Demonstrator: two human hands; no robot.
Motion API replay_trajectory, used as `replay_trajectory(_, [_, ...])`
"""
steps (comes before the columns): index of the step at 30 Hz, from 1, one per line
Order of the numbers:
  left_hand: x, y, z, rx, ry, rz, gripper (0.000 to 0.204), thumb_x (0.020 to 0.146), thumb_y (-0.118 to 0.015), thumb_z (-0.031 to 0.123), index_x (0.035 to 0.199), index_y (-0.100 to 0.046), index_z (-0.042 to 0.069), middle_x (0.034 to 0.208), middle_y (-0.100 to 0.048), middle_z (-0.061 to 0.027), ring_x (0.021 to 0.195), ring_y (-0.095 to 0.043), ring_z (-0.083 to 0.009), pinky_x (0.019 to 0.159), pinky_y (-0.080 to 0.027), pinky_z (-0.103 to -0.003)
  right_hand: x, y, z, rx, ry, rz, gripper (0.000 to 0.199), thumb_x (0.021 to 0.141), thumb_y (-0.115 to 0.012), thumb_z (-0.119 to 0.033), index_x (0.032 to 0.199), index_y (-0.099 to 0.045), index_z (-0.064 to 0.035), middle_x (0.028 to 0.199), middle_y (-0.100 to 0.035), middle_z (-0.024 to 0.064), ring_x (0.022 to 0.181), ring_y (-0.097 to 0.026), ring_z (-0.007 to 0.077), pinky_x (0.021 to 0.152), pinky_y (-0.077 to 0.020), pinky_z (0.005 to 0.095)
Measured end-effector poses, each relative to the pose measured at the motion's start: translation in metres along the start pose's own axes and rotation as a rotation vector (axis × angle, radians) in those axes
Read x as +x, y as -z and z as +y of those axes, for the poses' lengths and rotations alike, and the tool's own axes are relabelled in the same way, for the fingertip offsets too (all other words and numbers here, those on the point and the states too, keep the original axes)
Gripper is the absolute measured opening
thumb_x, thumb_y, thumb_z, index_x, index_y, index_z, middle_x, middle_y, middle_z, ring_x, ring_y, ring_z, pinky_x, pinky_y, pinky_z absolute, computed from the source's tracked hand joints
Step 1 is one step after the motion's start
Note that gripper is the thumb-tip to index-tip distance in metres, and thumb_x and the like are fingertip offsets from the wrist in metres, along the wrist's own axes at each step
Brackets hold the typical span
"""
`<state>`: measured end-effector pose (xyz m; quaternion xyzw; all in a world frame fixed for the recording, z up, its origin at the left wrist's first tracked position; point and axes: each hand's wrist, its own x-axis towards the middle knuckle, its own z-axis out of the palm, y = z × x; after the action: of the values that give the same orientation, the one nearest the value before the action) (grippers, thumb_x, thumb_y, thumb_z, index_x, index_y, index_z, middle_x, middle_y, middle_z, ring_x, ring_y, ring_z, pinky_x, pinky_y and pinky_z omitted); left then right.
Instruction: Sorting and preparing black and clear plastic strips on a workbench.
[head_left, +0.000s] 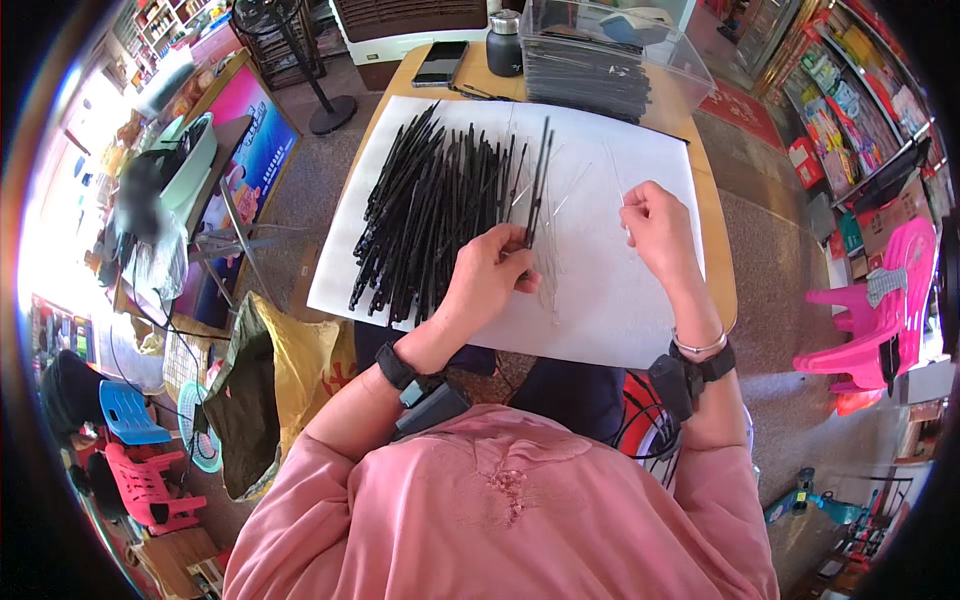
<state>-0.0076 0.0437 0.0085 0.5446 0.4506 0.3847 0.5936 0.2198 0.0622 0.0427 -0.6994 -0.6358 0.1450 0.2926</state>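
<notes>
Head view: L hand (492,268) gripping a few blk strips (539,182), just R of main strip pile (430,215) on white sheet (610,325) atop bench (720,285). R hand (658,228) curled over sheet's R side, can't tell if holding anything.

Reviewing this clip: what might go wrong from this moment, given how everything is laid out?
The thin pale strands lie loose and hard to see on the white sheet, so the left hand might brush or tangle them.

The held black strips are close to the similar black pile and could get mixed in.

The pile's near ends lie by the sheet's edge; a nudge from the left forearm could push some off.
</notes>
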Motion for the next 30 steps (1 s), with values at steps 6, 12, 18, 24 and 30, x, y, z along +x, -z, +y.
replay_trajectory(6, [0.016,-0.010,0.005,-0.081,-0.101,-0.024,0.024,0.089,-0.051,-0.001,0.112,-0.051,-0.008,0.091,-0.059,-0.0081,0.080,-0.062,-0.0150,0.074,-0.054,-0.029,0.023,-0.012,-0.022,0.898,-0.086,-0.196,0.020,0.083,-0.059,-0.007,0.099,-0.057,0.0044,0.081,-0.063,0.0074,0.067,-0.060,0.0128,0.058,-0.0489,0.0256])
replay_trajectory(12, [0.018,-0.015,-0.010,-0.201,-0.060,0.000,0.030,0.086,-0.051,-0.008,0.116,-0.049,-0.005,0.100,-0.061,-0.0095,0.090,-0.062,-0.0161,0.082,-0.052,-0.029,0.029,-0.045,-0.009,1.175,-0.187,-0.221,0.015,0.085,-0.058,-0.011,0.094,-0.059,0.0011,0.083,-0.064,0.0092,0.072,-0.063,0.0156,0.064,-0.0520,0.0269])
replay_trajectory(18, [0.018,-0.016,-0.007,-0.248,-0.114,-0.006,0.026,0.087,-0.053,-0.007,0.113,-0.051,-0.006,0.097,-0.062,-0.0093,0.086,-0.063,-0.0142,0.078,-0.052,-0.026,0.029,-0.047,-0.007,1.307,-0.186,-0.364,0.014,0.086,-0.056,-0.010,0.095,-0.058,0.0011,0.086,-0.064,0.0102,0.074,-0.063,0.0163,0.065,-0.0529,0.0287])
replay_trajectory(24, [0.018,-0.014,-0.003,-0.312,-0.107,-0.055,0.027,0.088,-0.051,-0.006,0.115,-0.051,-0.006,0.103,-0.062,-0.0105,0.088,-0.063,-0.0152,0.080,-0.052,-0.027,0.026,-0.045,-0.013,1.184,-0.133,-0.471,0.014,0.088,-0.055,-0.011,0.097,-0.057,-0.0010,0.084,-0.063,0.0081,0.073,-0.062,0.0153,0.064,-0.0515,0.0280])
replay_trajectory(30, [0.015,-0.013,-0.002,-0.288,-0.082,-0.106,0.031,0.090,-0.050,-0.005,0.121,-0.050,-0.005,0.109,-0.062,-0.0118,0.093,-0.062,-0.0164,0.082,-0.052,-0.029,0.022,-0.039,-0.016,1.090,-0.196,-0.465,0.015,0.087,-0.057,-0.013,0.096,-0.057,-0.0010,0.081,-0.062,0.0077,0.070,-0.061,0.0154,0.062,-0.0503,0.0273])
